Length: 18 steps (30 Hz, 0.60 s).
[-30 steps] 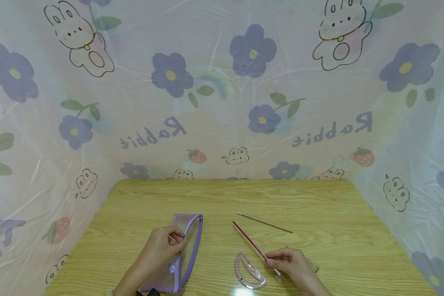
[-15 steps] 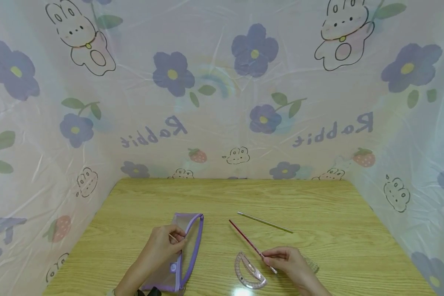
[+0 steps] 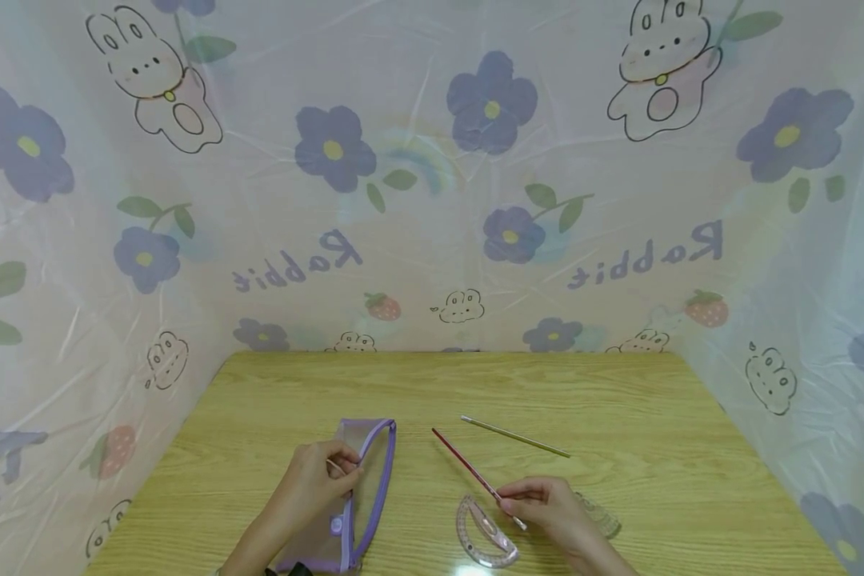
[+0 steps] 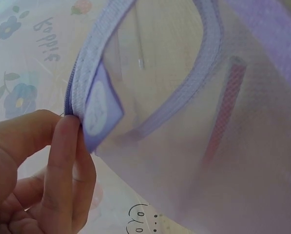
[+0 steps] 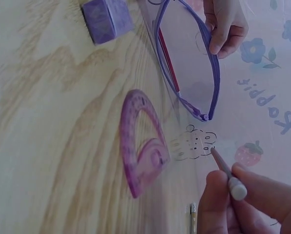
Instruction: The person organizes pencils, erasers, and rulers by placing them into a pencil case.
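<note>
A sheer pencil case (image 3: 310, 544) with purple zip trim lies at the left of the table, its mouth gaping. My left hand (image 3: 317, 480) pinches the zip edge between thumb and fingers; in the left wrist view a purple tag (image 4: 104, 109) hangs beside the fingertips. My right hand (image 3: 547, 512) holds a red pencil (image 3: 468, 466) near its white eraser end, above the table and pointing away to the left. Another red pencil (image 5: 168, 58) shows within the case's opening in the right wrist view. Below the held pencil lies a pink protractor (image 3: 468, 536).
A yellowish pencil (image 3: 514, 436) lies farther back on the wooden table (image 3: 295, 384). Partly behind my right hand is a clear, ruler-like piece (image 3: 599, 516). A purple block (image 5: 107, 20) stands near the case. Printed sheeting (image 3: 418, 224) walls the table.
My right hand has moved left with the red pencil, bringing it closer to the pencil case. More of the clear piece now shows. The left hand keeps its grip on the zip edge.
</note>
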Available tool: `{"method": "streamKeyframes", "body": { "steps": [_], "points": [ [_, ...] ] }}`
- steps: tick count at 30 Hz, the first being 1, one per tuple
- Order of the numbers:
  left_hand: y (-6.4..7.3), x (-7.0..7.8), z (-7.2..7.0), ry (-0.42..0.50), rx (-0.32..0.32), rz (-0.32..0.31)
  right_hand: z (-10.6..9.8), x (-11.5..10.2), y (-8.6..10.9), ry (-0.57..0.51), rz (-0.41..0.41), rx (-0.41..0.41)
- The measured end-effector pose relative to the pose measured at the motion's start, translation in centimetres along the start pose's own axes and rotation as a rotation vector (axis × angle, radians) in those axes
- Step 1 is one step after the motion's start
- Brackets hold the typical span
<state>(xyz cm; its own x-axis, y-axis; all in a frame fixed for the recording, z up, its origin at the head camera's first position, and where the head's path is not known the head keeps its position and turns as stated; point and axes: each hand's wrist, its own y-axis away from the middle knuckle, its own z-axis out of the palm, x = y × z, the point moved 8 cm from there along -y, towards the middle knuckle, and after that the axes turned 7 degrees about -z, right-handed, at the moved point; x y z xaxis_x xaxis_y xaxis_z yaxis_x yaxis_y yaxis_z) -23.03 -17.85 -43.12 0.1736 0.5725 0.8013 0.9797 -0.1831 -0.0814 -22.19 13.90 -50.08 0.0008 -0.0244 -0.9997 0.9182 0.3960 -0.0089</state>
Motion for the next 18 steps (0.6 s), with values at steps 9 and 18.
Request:
{"method": "streamKeyframes", "body": {
  "steps": [9,18],
  "points": [
    [0.0,0.1,0.0,0.003,-0.004,-0.009,0.7,-0.2,-0.6,0.000,-0.012,-0.035],
    [0.0,0.3,-0.1,-0.006,-0.004,-0.024,1.5,-0.3,-1.2,-0.009,-0.022,-0.048]
  ]
}}
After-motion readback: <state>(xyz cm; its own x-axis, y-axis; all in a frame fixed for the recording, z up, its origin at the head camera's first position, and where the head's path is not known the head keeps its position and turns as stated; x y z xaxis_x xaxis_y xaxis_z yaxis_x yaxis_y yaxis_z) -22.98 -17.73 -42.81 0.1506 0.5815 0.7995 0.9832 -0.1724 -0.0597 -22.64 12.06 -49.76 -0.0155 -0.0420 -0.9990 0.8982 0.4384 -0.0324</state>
